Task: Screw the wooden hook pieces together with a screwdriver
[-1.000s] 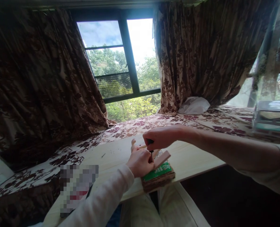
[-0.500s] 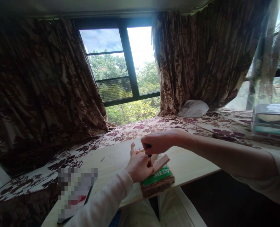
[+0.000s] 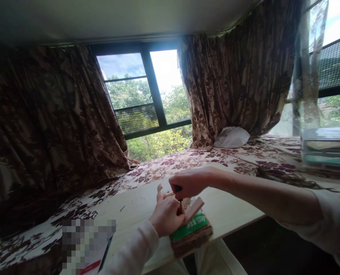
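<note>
My right hand (image 3: pixel 188 182) is closed in a fist round the dark handle of what looks like a screwdriver (image 3: pixel 178 188). Its thin shaft points down toward the fingers of my left hand (image 3: pixel 166 217); the tip is hidden. With its fingers bent, my left hand presses on a pale wooden strip (image 3: pixel 196 208). The strip lies slantwise over a brown package (image 3: pixel 193 240) whose green label (image 3: pixel 193 226) reads 220g. More light wood shows just past my left fingers, mostly covered by the hands.
The pale wooden board (image 3: pixel 230 208) supports the package. A small dark sliver (image 3: pixel 122 208) and specks lie on it. At left is a partly blurred flat item (image 3: pixel 91 265) with a red patch. Flowered cloth (image 3: pixel 170 162), a white bag (image 3: pixel 232 136) and a clear box (image 3: pixel 327 147) lie beyond.
The view has tilted up, so the board and both hands appear lower. Both hands keep nearly the same grip and place over the package; a slight turn of the right fist cannot be made out.
</note>
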A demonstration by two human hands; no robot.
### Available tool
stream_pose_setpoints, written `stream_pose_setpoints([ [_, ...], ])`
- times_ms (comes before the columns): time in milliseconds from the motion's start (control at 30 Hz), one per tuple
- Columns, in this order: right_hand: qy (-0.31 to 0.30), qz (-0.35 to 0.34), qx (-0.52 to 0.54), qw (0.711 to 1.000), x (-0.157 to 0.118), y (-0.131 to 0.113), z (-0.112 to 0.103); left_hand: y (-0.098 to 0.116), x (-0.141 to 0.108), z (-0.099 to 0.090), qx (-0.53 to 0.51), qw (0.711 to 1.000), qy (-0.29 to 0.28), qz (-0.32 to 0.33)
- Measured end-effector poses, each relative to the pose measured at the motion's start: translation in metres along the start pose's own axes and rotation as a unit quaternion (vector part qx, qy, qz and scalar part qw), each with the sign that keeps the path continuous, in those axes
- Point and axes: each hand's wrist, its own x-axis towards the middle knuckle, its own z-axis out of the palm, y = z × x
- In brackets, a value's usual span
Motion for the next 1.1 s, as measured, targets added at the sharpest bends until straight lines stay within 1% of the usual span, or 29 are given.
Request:
stream_pose_setpoints([
  [167, -0.01, -0.007, 0.001, 1.0, 0.007, 0.004, 0.0, -0.001, -0.001, -0.003, -0.011, 1.0, -0.01, -0.003],
  [300, -0.011, -0.015, 0.015, 1.0, 0.007, 0.007, 0.001, -0.002, -0.002, -0.003, -0.033, 0.999, -0.023, 0.0],
  [467, -0.028, 0.004, 0.011, 1.0, 0.005, 0.007, -0.002, -0.003, 0.0, -0.001, -0.044, 0.999, -0.017, 0.0],
  [733, -0.022, 0.04, 0.017, 0.999, 0.008, 0.014, -0.001, -0.002, -0.001, -0.003, -0.045, 0.999, -0.011, -0.013],
  [933, -0.045, 0.001, 0.018, 0.999, 0.005, 0.01, -0.004, -0.002, 0.001, -0.004, -0.047, 0.999, -0.028, -0.004],
  [1100, -0.028, -0.01, -0.012, 0.999, 0.006, 0.006, -0.004, -0.001, 0.002, -0.004, -0.043, 0.999, -0.03, -0.002],
])
